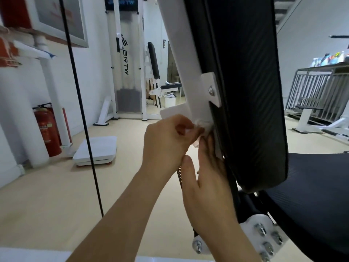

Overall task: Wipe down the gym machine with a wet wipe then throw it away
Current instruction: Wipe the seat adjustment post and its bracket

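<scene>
The gym machine stands close in front of me, with a white frame (186, 53), a tall black back pad (251, 91) and a black seat (313, 186). A small crumpled white wet wipe (205, 127) sits against the frame's lower end, beside the pad's left edge. My left hand (166, 142) pinches the wipe with curled fingers. My right hand (205, 178) lies just below, its fingers stretched up along the pad's edge, their tips at the wipe. Most of the wipe is hidden by the fingers.
A black cable (79, 103) hangs on the left. Red fire extinguishers (47, 129) and a flat white platform (96, 150) are by the left wall. Another white machine (128, 63) stands at the back, metal railings (319, 91) at the right. The floor is pale.
</scene>
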Motion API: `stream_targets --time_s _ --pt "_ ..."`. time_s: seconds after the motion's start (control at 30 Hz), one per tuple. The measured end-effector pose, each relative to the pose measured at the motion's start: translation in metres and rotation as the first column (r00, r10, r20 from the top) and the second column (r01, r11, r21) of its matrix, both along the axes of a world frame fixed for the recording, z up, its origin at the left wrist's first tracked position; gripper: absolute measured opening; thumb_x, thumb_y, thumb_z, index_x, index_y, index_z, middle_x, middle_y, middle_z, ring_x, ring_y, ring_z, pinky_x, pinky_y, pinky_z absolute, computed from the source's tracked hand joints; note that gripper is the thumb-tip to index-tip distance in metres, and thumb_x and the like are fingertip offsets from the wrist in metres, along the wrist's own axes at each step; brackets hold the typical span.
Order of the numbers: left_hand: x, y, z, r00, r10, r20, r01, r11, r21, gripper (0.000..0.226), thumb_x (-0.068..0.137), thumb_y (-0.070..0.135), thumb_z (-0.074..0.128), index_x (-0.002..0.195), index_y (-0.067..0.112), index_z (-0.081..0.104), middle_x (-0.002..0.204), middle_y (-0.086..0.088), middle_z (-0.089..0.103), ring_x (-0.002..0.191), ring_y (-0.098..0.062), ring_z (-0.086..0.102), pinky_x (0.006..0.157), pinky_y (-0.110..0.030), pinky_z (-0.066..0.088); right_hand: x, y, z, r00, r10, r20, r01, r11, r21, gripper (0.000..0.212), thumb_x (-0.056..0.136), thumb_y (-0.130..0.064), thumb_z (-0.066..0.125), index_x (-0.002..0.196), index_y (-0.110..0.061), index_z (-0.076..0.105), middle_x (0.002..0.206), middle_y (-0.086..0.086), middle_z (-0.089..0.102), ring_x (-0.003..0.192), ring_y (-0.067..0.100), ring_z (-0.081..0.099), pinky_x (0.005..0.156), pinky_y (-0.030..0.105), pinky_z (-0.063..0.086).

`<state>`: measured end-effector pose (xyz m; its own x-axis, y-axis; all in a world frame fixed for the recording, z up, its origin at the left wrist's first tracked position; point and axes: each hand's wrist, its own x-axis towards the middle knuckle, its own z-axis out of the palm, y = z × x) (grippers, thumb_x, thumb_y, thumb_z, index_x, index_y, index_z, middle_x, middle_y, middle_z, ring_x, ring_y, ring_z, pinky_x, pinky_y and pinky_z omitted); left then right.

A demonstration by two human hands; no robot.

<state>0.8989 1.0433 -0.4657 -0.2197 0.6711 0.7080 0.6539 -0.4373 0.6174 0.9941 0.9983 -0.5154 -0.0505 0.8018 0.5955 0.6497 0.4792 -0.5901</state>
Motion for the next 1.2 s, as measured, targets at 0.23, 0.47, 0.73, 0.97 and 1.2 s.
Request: stream_targets --time_s 0.23,0.47,0.73,0.97,1.2 --pt "-0.005 0.005 0.049 0.969 0.158 -0.193 -0.085 0.937 0.338 0.02 0.087 0.032 0.061 0.075 0.016 0.057 0.065 0.007 0.059 0.062 -0.018 0.058 0.061 -0.036 0.049 -0.024 0.003 0.029 0.997 0.076 -0.012 -0.075 0.995 0.068 0.082 0.089 -0.014 0.048 0.156 -0.028 0.001 0.162 -0.016 0.005 0.139 0.008 0.021 0.098 0.015 0.02" --pt "-0.006 0.013 0.062 0.988 0.038 -0.147 0.03 0.9 0.434 0.018 0.091 0.021 0.055 0.1 0.02 0.072 0.08 0.009 0.066 0.071 -0.006 0.06 0.069 -0.025 0.05 -0.025 0.005 0.031 0.987 0.153 -0.045 -0.15 0.987 0.056 0.087 0.089 -0.013 0.049 0.154 -0.033 -0.006 0.16 -0.022 -0.004 0.137 0.002 0.008 0.1 0.012 0.017" --pt "-0.047 0.016 0.018 0.949 0.102 -0.298 0.013 0.933 0.36 0.016 0.088 0.021 0.062 0.095 0.017 0.075 0.081 0.002 0.07 0.069 -0.009 0.059 0.065 -0.033 0.05 -0.015 0.005 0.006 0.983 0.178 -0.049 -0.176 0.984 0.039 0.074 0.088 -0.016 0.038 0.155 -0.029 0.009 0.16 -0.021 0.009 0.141 -0.004 0.008 0.104 0.009 0.012" --pt "-0.037 0.023 0.015 0.742 0.274 -0.612 0.049 0.888 0.458 0.02 0.089 0.023 0.056 0.099 0.013 0.07 0.08 -0.003 0.058 0.073 -0.024 0.054 0.053 -0.035 0.048 -0.017 0.013 0.005 0.985 0.172 -0.009 -0.172 0.985 -0.01 0.08 0.091 -0.008 0.045 0.155 -0.029 0.002 0.16 -0.017 0.003 0.141 0.002 0.005 0.107 0.014 0.02" --pt "-0.045 0.027 0.005 0.99 0.104 -0.093 -0.072 0.95 0.305 0.011 0.091 0.016 0.061 0.096 0.026 0.064 0.097 0.01 0.058 0.083 0.004 0.053 0.069 -0.011 0.043 -0.023 0.022 0.018 0.99 0.138 0.034 -0.139 0.99 0.014 0.082 0.089 -0.013 0.05 0.153 -0.029 0.002 0.148 -0.009 0.016 0.133 0.013 0.022 0.097 0.023 0.032"
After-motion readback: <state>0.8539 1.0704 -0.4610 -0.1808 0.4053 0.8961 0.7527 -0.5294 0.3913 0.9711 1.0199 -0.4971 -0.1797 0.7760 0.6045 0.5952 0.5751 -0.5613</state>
